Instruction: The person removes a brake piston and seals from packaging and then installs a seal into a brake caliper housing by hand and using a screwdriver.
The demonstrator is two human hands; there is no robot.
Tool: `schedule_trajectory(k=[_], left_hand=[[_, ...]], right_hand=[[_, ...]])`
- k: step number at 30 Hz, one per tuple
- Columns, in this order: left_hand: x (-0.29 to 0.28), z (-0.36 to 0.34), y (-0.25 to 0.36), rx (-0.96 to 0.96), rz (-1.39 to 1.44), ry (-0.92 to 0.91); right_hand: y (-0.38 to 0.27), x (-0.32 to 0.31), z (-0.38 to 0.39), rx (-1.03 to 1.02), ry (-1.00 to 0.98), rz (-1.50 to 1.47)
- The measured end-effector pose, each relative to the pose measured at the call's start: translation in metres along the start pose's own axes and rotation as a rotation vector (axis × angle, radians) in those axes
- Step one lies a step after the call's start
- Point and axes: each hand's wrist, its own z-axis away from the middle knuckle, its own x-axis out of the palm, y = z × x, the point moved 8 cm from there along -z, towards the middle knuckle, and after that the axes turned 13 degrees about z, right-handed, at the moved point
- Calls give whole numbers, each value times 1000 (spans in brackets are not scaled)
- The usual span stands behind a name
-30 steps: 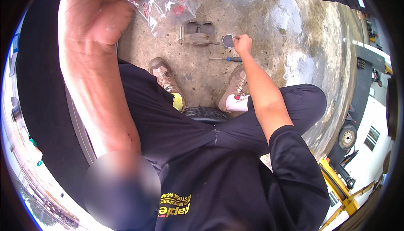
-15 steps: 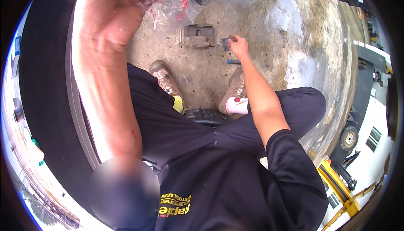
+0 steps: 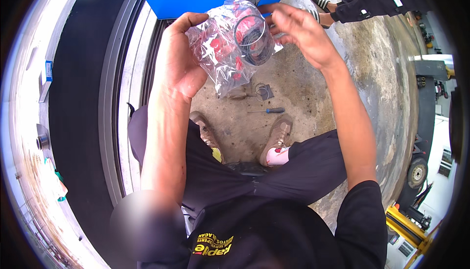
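My left hand (image 3: 182,56) is closed on the left edge of a clear plastic bag (image 3: 220,56) with red print, held up over the floor. Dark rubber rings (image 3: 255,44) show at the bag's right side. My right hand (image 3: 301,31) is at that side, fingers apart and a little blurred; whether they touch the plastic I cannot tell. Below, a brown metal part (image 3: 237,93), like a brake caliper, is mostly hidden by the bag. Beside it lies a small dark flat piece (image 3: 265,92) with a thin ring. Nearer me is a screwdriver (image 3: 275,110) with a blue handle.
A blue box or panel (image 3: 171,0) with dark cloth-like items on it stands at the far side. Another person's sandalled feet (image 3: 320,9) are at the far right. My shoes (image 3: 277,134) flank the screwdriver. A long black surface (image 3: 78,122) runs along my left.
My right hand has left the dark piece on the floor and risen to the bag's right side. The bag and my left hand now appear lower in view, and the blue box shows.
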Motion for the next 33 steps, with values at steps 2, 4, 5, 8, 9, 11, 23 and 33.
schedule_trajectory(k=[2,4,5,8,9,11,23,33], left_hand=[[8,-4,-9,-10,40,-79],[25,1,-32,-82,90,-151],[34,5,-41,-83,36,-196],[29,16,-67,-51,-193,-169],[32,21,-72,-83,-203,-190],[29,25,-80,-60,-308,-217],[29,25,-92,-24,-379,-214],[31,29,-93,44,-326,-221]], right_hand=[[-29,13,27,-80,-30,208],[-27,5,52,-22,138,134],[-23,2,60,3,219,87],[-25,1,77,32,413,217],[-32,1,75,-33,440,178],[-30,-5,79,0,464,278],[-23,-12,96,124,406,301],[-14,-24,94,15,430,130]])
